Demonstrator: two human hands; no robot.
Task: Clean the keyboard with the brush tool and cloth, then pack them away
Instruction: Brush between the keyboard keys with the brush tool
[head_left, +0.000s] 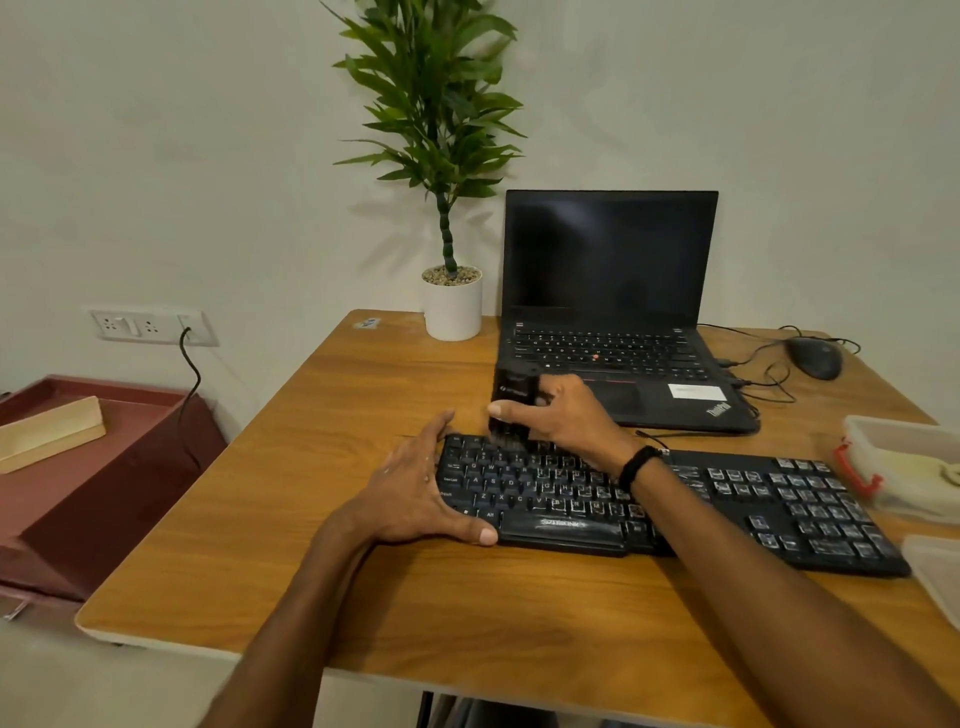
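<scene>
Keyboard, black and full-sized, lying slantwise across the middle of a wooden table, its left end nearer the far side and its number pad running off toward the right edge. Left hand flat against the keyboard's left end, fingers together and stretched along the short side, thumb hooked round the near front corner just beside the space bar. Right hand above the top left rows of keys, closed round a black brush tool, thumb across its front face and the other fingers wrapped behind. Brush tool held upright, bristles pointing down and touching the upper row of keys near the left corner; bristle tips blurred, so no telling exactly which keys. Dark beaded band on the right wrist. Behind the keyboard, an open black laptop with a dark screen, standing close to the brush tool's far side. To the laptop's right, a dark mouse with thin cables trailing between the two. At the far edge of the table, left of the laptop, a green plant in a white pot. At the right edge, a clear plastic box with a red clasp, pale cloth lying inside, and nearer the front a clear lid, partly cut off. Off the table to the left, a maroon box and a wall socket with a black cord plugged in.
</scene>
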